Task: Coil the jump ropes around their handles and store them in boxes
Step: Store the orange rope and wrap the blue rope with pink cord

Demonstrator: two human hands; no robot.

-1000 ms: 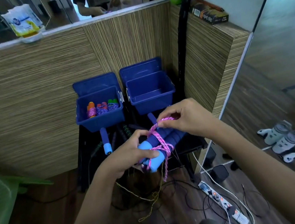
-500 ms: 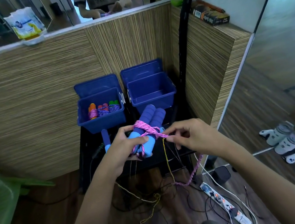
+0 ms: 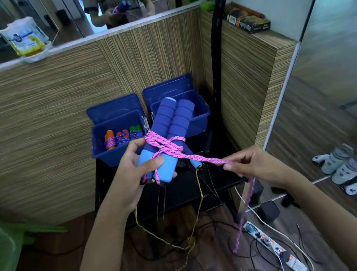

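Note:
My left hand (image 3: pixel 130 176) grips two blue foam jump-rope handles (image 3: pixel 172 124) held side by side, tips pointing up and away. A pink rope (image 3: pixel 167 147) is wound several times around their lower part. My right hand (image 3: pixel 249 163) pinches the pink rope to the right of the handles and holds it taut; the loose end hangs down toward the floor. Behind stand two open blue boxes: the left box (image 3: pixel 107 154) holds three coiled ropes (image 3: pixel 122 137), the right box (image 3: pixel 203 114) looks bare inside.
The boxes sit on a black stand (image 3: pixel 180 190) against a wood-panel wall. A yellow rope (image 3: pixel 188 242) and black cords trail on the floor with a power strip (image 3: pixel 273 248). A green plastic chair (image 3: pixel 5 263) is at left, slippers (image 3: pixel 337 161) at right.
I lifted the handles higher toward the boxes, with more pink turns on them. My right hand moved out to the right, drawing the rope taut.

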